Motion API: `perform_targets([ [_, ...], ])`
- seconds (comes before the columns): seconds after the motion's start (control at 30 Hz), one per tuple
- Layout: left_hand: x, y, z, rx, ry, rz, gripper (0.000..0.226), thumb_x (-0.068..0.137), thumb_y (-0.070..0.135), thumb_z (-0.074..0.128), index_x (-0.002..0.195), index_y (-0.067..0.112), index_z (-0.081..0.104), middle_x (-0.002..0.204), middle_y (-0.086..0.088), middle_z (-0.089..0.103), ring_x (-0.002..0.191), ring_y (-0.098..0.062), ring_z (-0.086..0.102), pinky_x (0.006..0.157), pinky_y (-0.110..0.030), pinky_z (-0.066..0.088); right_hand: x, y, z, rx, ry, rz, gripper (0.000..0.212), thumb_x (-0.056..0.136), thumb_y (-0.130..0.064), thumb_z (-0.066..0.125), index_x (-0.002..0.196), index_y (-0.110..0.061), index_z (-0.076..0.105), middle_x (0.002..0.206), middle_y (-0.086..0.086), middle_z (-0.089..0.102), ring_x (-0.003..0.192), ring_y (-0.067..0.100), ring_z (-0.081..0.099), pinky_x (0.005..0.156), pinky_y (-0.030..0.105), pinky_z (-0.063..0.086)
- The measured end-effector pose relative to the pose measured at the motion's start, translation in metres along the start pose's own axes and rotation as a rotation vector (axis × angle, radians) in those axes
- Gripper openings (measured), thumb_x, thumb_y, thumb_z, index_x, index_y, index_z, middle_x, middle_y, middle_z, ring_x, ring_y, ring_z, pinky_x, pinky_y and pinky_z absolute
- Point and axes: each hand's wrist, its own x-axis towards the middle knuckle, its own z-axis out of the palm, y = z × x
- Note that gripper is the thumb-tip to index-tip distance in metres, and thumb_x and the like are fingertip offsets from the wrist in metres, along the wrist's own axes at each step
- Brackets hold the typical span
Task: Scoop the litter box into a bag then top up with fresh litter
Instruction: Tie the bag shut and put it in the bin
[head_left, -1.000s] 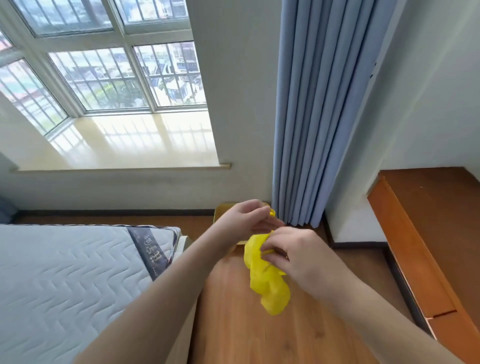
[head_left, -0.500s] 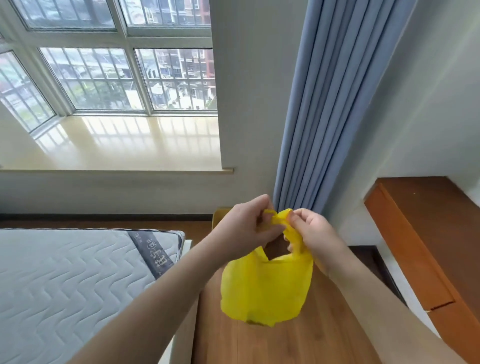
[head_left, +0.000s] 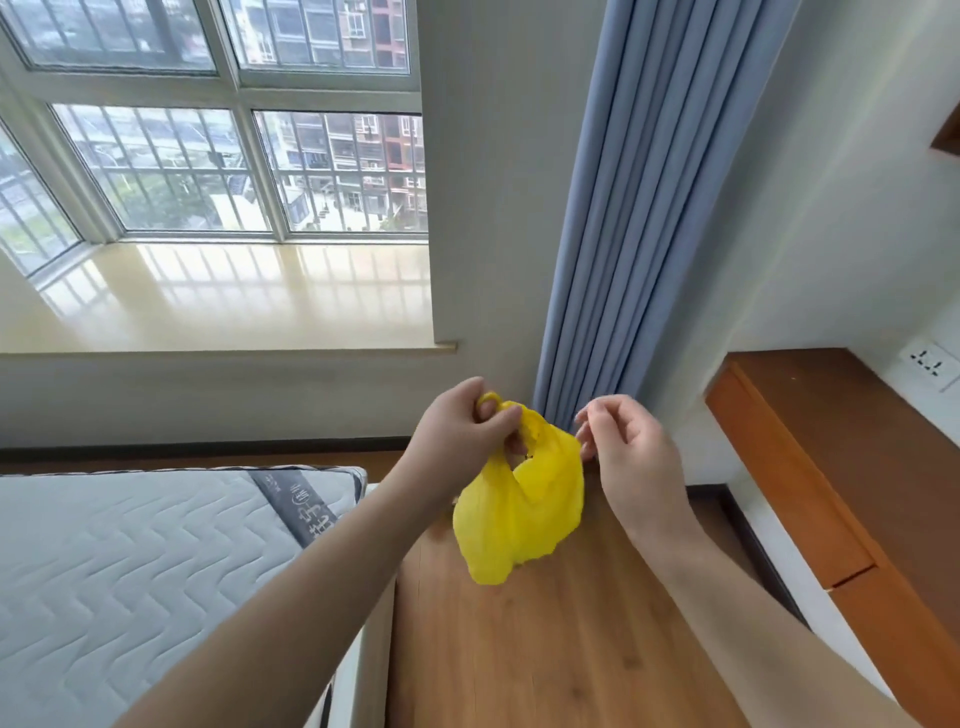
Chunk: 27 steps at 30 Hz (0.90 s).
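A small yellow plastic bag (head_left: 519, 519) hangs in the air over the wooden floor (head_left: 545, 649), in front of the curtain's foot. My left hand (head_left: 462, 431) is closed around the bag's left handle loop. At the bag's right rim, my right hand (head_left: 623, 447) pinches the plastic with its fingertips, its thumb raised. The bag's mouth is pulled slightly apart between the two hands. No litter box, scoop or fresh litter shows in this view.
A bare quilted mattress (head_left: 130, 561) fills the lower left. A blue curtain (head_left: 623, 208) hangs straight ahead, beside a wide window sill (head_left: 234, 296). A wooden desk (head_left: 857, 467) runs along the right wall under a wall socket (head_left: 930, 364).
The crumpled bag has been unfolded and its mouth drawn apart. Both hands rose and separated, and my view tilted up toward the window.
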Motion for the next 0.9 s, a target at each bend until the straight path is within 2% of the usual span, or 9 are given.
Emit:
perform_targets([
  [0.07,-0.005,0.004,0.002,-0.177,-0.021,-0.101,0.030,0.092,0.015,0.062,0.074,0.012,0.039,0.054,0.001,0.058,0.049,-0.012,0.062,0.048,-0.020,0.045,-0.012,-0.011,-0.001,0.064,-0.133,0.116,0.049,0.100,-0.038,0.042,0.073,-0.005,0.066,0.062,0.006,0.065,0.051,0.012,0.058,0.051,0.018,0.045],
  [0.1,-0.008,0.006,0.004,-0.244,-0.048,-0.122,0.026,0.093,0.012,0.061,0.077,0.011,0.041,0.059,-0.005,0.061,0.051,-0.011,0.063,0.049,-0.019,0.046,-0.017,-0.013,0.000,0.039,-0.226,0.197,0.057,0.098,-0.047,0.039,0.073,-0.006,0.069,0.062,0.007,0.067,0.050,0.014,0.058,0.050,0.019,0.043],
  [0.17,-0.013,0.007,0.008,-0.288,-0.102,-0.142,0.021,0.093,0.013,0.062,0.080,0.011,0.045,0.067,-0.014,0.065,0.055,-0.013,0.065,0.051,-0.022,0.049,-0.026,-0.012,0.002,0.042,-0.363,0.339,0.063,0.095,-0.059,0.034,0.081,-0.012,0.073,0.070,0.007,0.070,0.052,0.015,0.058,0.050,0.021,0.039],
  [0.23,-0.019,0.007,0.014,-0.299,-0.159,-0.142,0.021,0.093,0.015,0.064,0.082,0.010,0.047,0.068,-0.013,0.065,0.057,-0.014,0.064,0.054,-0.022,0.050,-0.032,-0.008,0.001,0.178,-0.404,0.425,0.059,0.095,-0.057,0.035,0.090,-0.013,0.073,0.074,0.005,0.069,0.054,0.013,0.053,0.048,0.023,0.034],
  [0.37,-0.031,0.007,0.031,-0.260,-0.264,-0.105,0.020,0.092,0.016,0.064,0.082,0.010,0.047,0.067,-0.011,0.064,0.059,-0.018,0.061,0.062,-0.029,0.053,-0.048,-0.001,-0.011,0.362,-0.332,0.522,0.041,0.095,-0.045,0.047,0.092,-0.010,0.069,0.073,-0.001,0.064,0.054,0.008,0.044,0.049,0.023,0.029],
  [0.6,-0.056,0.017,0.076,-0.087,-0.355,-0.008,0.027,0.093,0.018,0.063,0.075,0.012,0.043,0.062,-0.007,0.059,0.057,-0.017,0.056,0.062,-0.033,0.051,-0.089,0.018,-0.058,0.470,-0.208,0.602,0.018,0.093,-0.028,0.059,0.094,-0.013,0.068,0.079,-0.002,0.064,0.059,0.007,0.047,0.049,0.021,0.033],
  [0.77,-0.079,0.025,0.123,0.011,-0.328,0.017,0.032,0.095,0.026,0.058,0.069,0.017,0.042,0.049,0.011,0.049,0.049,-0.005,0.046,0.051,-0.019,0.039,-0.125,0.024,-0.105,0.564,-0.125,0.591,0.008,0.094,-0.017,0.054,0.093,-0.010,0.059,0.071,0.000,0.057,0.059,0.009,0.051,0.052,0.023,0.036],
  [0.83,-0.088,0.026,0.142,0.068,-0.321,0.045,0.033,0.094,0.033,0.059,0.069,0.019,0.042,0.059,0.006,0.050,0.057,-0.011,0.047,0.056,-0.029,0.042,-0.145,0.027,-0.127,0.461,-0.079,0.556,0.008,0.094,-0.013,0.054,0.087,-0.010,0.057,0.068,0.000,0.060,0.059,0.011,0.054,0.051,0.024,0.036],
  [0.9,-0.099,0.029,0.163,0.081,-0.342,0.056,0.032,0.094,0.035,0.059,0.071,0.017,0.046,0.069,-0.002,0.060,0.065,-0.018,0.057,0.065,-0.040,0.052,-0.168,0.035,-0.151,0.302,-0.004,0.536,0.010,0.093,-0.012,0.054,0.086,-0.008,0.059,0.070,0.003,0.065,0.060,0.013,0.059,0.051,0.026,0.037],
])
